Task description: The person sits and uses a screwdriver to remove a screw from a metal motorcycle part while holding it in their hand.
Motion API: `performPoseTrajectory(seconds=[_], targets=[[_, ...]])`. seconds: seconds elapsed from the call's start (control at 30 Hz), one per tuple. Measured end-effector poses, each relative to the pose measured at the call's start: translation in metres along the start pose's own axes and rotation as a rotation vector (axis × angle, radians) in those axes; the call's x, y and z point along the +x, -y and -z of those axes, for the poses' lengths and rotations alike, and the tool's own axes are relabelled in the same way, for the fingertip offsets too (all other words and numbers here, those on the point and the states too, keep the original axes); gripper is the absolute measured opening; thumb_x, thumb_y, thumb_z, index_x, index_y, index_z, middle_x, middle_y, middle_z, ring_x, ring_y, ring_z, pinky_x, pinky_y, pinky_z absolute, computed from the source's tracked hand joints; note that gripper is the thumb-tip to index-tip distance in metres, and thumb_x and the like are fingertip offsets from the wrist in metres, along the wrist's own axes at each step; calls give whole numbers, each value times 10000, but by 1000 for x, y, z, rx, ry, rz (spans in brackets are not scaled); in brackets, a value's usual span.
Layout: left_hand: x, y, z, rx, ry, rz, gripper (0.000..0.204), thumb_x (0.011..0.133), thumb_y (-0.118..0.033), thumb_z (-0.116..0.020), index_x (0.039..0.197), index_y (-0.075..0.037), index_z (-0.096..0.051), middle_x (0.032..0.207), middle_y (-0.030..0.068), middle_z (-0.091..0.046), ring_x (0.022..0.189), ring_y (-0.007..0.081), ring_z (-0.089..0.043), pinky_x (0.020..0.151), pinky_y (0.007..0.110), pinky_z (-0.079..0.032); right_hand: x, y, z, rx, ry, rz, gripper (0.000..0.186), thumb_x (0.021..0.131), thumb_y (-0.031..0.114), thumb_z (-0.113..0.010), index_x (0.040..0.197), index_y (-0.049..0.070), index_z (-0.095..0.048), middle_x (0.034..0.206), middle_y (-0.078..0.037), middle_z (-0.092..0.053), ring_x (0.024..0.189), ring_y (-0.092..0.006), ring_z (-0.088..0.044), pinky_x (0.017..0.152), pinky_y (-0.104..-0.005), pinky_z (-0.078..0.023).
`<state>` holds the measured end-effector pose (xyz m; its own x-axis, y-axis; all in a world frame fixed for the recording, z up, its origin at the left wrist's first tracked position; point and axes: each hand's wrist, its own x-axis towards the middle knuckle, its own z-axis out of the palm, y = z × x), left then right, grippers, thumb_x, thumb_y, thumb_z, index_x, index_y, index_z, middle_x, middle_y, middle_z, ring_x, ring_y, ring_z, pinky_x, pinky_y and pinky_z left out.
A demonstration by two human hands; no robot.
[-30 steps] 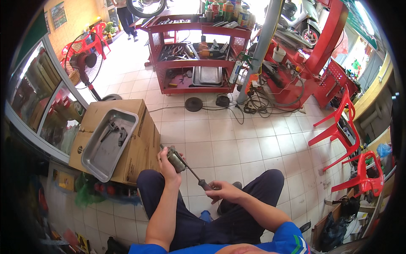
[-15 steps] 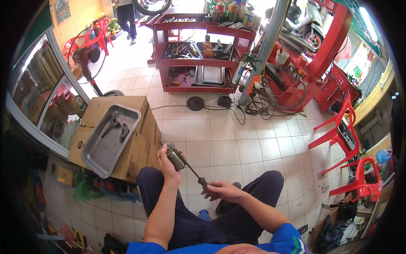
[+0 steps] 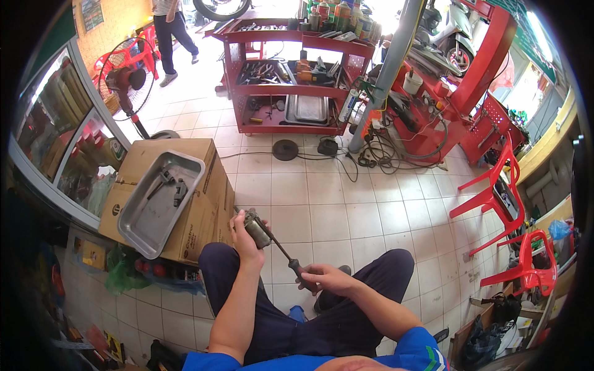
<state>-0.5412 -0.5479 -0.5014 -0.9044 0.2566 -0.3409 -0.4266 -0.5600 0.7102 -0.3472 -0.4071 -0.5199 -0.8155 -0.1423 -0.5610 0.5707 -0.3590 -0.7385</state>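
Observation:
My left hand [image 3: 245, 244] is closed around a small, dull metal cylindrical part [image 3: 257, 234], held up in front of my left knee. A screwdriver [image 3: 295, 266] with a dark handle slants from that part down to my right hand [image 3: 334, 279], whose fingers are wrapped round the handle. Its shaft runs along the side of the cylinder; where the tip sits on the part cannot be made out. To the left, a grey metal tray [image 3: 151, 216] rests on a cardboard box [image 3: 213, 176]. Inside the tray lie dark small parts [image 3: 179, 193].
Ahead stands a red tool cart [image 3: 288, 93] with tools and cans. Cables [image 3: 377, 157] lie on the tiles beside a grey post [image 3: 383, 80]. Red plastic chairs [image 3: 495, 201] are at the right. A standing fan [image 3: 127, 83] and a walking person [image 3: 173, 37] are at far left.
The person in the background has stepped closer, slightly to the left. My hands, the metal part and the screwdriver stay almost where they were.

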Motion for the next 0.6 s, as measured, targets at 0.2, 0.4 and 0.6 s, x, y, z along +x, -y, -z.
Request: performPoseTrajectory(seconds=[0.2, 0.4, 0.6], targets=[[4, 4, 0, -23, -9, -33, 302, 963, -367, -563, 1116, -118, -489, 966, 72, -610, 757, 226, -670, 627, 387, -571, -2, -3, -2, -208, -61, 102, 597, 852, 314, -813, 1279, -4, -543, 937, -49, -616, 814, -135, -606, 644, -297, -527], [1, 1, 0, -5, -10, -11, 360, 942, -419, -570, 1116, -104, -569, 1042, 40, -631, 817, 191, -642, 706, 380, -552, -3, 4, -3, -75, -78, 15, 596, 838, 315, -818, 1265, -6, -553, 924, -40, -612, 796, -135, -605, 583, -279, -521], [5, 5, 6, -8, 22, -21, 328, 951, -384, -569, 1125, -107, -539, 1050, 60, -639, 781, 207, -656, 662, 382, -562, -6, 10, -7, -223, -74, 89, 480, 875, 346, -775, 1168, 5, -607, 944, -49, -626, 834, -133, -614, 606, -281, -527]])
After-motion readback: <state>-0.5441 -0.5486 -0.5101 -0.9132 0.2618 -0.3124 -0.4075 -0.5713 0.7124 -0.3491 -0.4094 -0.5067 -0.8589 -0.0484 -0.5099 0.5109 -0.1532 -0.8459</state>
